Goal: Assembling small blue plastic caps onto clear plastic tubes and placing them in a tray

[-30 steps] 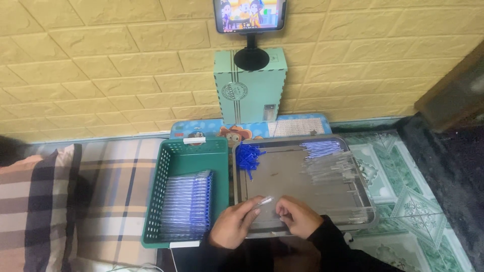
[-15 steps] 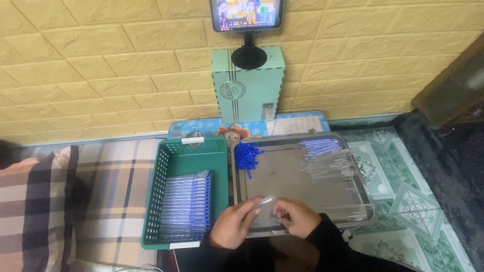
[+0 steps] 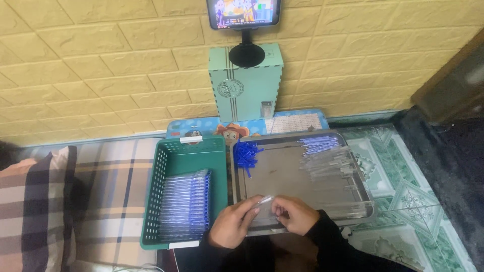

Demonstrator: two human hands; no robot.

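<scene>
My left hand (image 3: 233,221) and my right hand (image 3: 296,214) meet over the near edge of a grey metal tray (image 3: 282,176). Between their fingertips they hold a clear plastic pen barrel (image 3: 264,200). On the tray lie a small heap of blue caps (image 3: 246,152) at the far left, a bundle of blue refills (image 3: 318,144) at the far right, and several clear barrels (image 3: 330,163) below them. Left of the tray stands a green plastic basket (image 3: 176,151) with a stack of finished blue pens (image 3: 185,205).
A teal box (image 3: 246,85) stands against the yellow brick-pattern wall, with a phone on a stand (image 3: 243,12) on top. A plaid cushion (image 3: 35,206) lies at the left. Patterned green floor tiles (image 3: 408,201) lie to the right.
The hands stay together at the tray's near edge with the clear barrel. Only the camera view has shifted slightly.
</scene>
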